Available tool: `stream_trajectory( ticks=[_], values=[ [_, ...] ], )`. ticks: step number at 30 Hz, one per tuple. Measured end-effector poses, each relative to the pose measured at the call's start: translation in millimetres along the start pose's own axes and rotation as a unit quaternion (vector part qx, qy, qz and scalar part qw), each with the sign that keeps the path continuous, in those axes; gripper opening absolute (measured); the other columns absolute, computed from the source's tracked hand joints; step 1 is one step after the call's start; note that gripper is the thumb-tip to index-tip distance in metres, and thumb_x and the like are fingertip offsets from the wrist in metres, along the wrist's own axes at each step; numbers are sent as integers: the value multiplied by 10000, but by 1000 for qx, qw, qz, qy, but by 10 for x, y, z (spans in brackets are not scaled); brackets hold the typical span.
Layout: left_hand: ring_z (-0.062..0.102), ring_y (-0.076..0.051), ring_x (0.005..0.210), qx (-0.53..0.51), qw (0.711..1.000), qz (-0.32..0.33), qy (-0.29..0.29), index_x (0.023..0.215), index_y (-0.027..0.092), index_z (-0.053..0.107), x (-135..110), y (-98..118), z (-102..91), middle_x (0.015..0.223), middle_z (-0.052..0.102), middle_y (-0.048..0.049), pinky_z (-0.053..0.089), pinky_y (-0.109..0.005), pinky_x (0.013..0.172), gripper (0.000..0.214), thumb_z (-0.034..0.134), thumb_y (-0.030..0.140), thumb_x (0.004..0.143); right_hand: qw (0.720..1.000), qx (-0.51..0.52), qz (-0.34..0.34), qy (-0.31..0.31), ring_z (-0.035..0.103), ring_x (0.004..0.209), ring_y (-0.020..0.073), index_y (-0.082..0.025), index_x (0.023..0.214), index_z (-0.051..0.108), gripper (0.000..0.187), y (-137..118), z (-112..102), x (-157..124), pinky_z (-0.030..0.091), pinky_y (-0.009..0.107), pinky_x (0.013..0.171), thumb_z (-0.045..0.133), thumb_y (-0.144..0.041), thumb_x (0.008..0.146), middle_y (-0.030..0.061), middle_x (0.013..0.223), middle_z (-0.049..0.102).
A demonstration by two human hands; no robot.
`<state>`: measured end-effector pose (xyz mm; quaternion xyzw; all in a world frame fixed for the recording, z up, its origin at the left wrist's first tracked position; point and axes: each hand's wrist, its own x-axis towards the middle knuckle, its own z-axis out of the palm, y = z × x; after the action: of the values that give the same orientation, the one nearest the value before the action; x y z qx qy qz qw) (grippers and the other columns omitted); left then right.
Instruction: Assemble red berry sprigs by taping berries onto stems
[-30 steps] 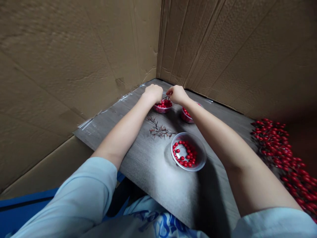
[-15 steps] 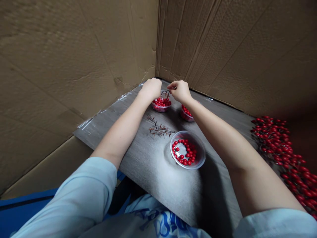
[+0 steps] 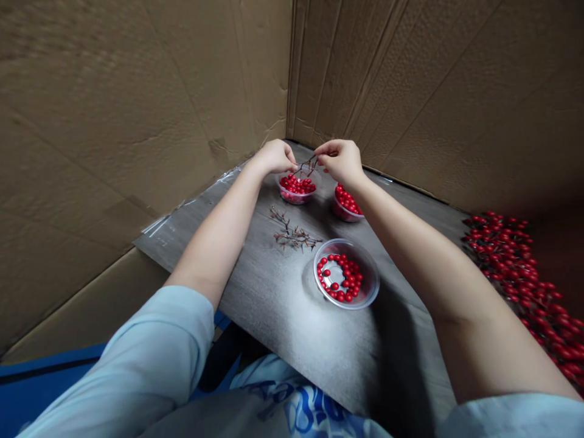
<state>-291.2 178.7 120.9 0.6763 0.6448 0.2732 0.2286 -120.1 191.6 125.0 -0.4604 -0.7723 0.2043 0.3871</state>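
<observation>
Above the far left bowl, my right hand pinches a thin brown artificial berry twig between thumb and fingers. The fingertips of my left hand are pinched together at the twig's left end; any berry between them is hidden. Under the twig, a clear plastic bowl holds many red berries. Stripped twigs lie on the table nearer to me, below my left hand.
A second berry bowl stands beside my right forearm. Closer in is a larger clear bowl with fewer berries. Red berry branches are piled at the right. Cardboard walls border the grey table at the back.
My left hand has turned and lifted slightly, its fingertips now at the twig's end. My right hand has shifted a little to the right and up with the twig.
</observation>
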Motion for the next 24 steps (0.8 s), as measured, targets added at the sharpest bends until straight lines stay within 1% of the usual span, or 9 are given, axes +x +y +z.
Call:
stream_trajectory(
  ticks=[5,10,12,14,16,17,19,22,24],
  values=[
    [412,-71,487,-83,997,-6,6,586,131,607,-20,-20,-28,516,532,16,332,-249,567,106,712,133,606,999,53,9,3,632,718,147,-121,813,668,234,-8,-26,-40,536,306,689,485,-59,681,51,795,675],
    [380,-56,470,-129,991,-19,7,566,129,572,-67,-10,-136,513,504,21,303,-241,547,139,696,123,627,994,102,25,-15,629,677,140,-108,820,654,208,-83,-79,-154,528,276,605,494,-67,694,48,765,668],
    [379,-53,477,-139,990,-17,15,572,128,561,-87,13,-165,530,503,19,302,-236,544,144,690,125,636,995,92,16,-34,625,676,141,-104,822,659,211,-109,-95,-210,523,273,606,498,-66,690,51,763,671],
    [383,-51,489,-141,990,-11,21,579,124,548,-104,41,-173,546,503,15,299,-229,542,150,683,126,645,997,52,-4,-56,622,683,145,-105,812,672,245,-127,-90,-253,521,280,638,480,-40,676,54,752,675],
    [380,-48,492,-140,990,-7,13,591,120,542,-116,65,-167,547,494,15,288,-222,534,147,672,132,660,997,2,-24,-69,625,703,153,-110,790,686,285,-138,-59,-273,515,294,688,453,-9,660,58,738,679],
    [377,-46,491,-140,990,-5,6,599,120,540,-121,74,-164,546,488,16,282,-218,528,143,664,136,669,997,-19,-28,-64,628,718,160,-112,781,691,298,-141,-36,-273,511,302,714,445,1,654,61,738,681],
    [377,-43,486,-147,989,-2,-6,613,122,537,-132,88,-163,543,478,17,274,-211,514,134,649,138,683,998,-46,-24,-27,632,757,172,-113,782,695,303,-141,18,-257,502,318,762,445,2,656,68,761,687],
    [385,-42,486,-155,988,-7,-13,620,125,527,-150,105,-173,548,471,17,270,-204,501,134,639,136,692,998,-50,-2,43,631,797,178,-108,802,696,299,-128,89,-208,486,326,808,446,-15,668,75,802,692],
    [389,-43,492,-154,988,-14,-10,624,126,525,-159,116,-176,559,473,17,269,-203,502,136,640,139,695,997,-48,8,63,626,815,178,-105,820,696,311,-117,124,-178,479,328,820,433,-24,675,80,825,693]
  ],
)
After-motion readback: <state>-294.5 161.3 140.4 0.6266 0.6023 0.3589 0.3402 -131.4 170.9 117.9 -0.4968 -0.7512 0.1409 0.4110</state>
